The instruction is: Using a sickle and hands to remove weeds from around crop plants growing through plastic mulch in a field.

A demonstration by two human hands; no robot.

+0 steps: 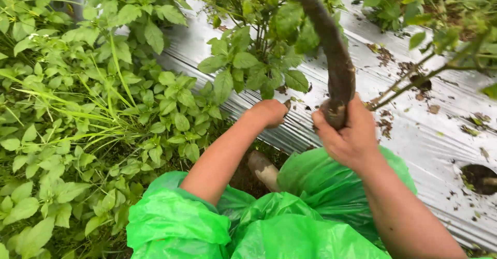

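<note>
- While the person bends over the planting bed, the right hand (348, 137) is clenched around the lower end of a thick, dark, soil-covered stem (331, 57), which rises from the fist toward 12 o'clock and leaves the picture at the top.
- The left hand (269, 111) is at 9 o'clock from the right one, near it but apart; its fingers curl down under the leaves at the edge of the silver plastic mulch (424, 135), and I cannot tell if they grasp something or only press there.
- The stem's end is inside the right fist, above the mulch, just beside the leafy plant (259, 62) that stands at 11 o'clock from it.
- At 6 o'clock from the left hand a pale, rounded object (263, 168) lies on dark soil; what it is I cannot say.
- Green plastic covering (279, 228) wraps the person's legs at the bottom of the view, and dense weeds (77, 135) fill the 9 o'clock side.
- A round planting hole (479, 179) in the mulch shows at 3 o'clock.
- In my judgement the step in hand is the holding and working of this stem at the plant's base.
- A next move would call for a firm right grip, because the stem looks heavy and dirty, and for care that the thin mulch is not torn.
</note>
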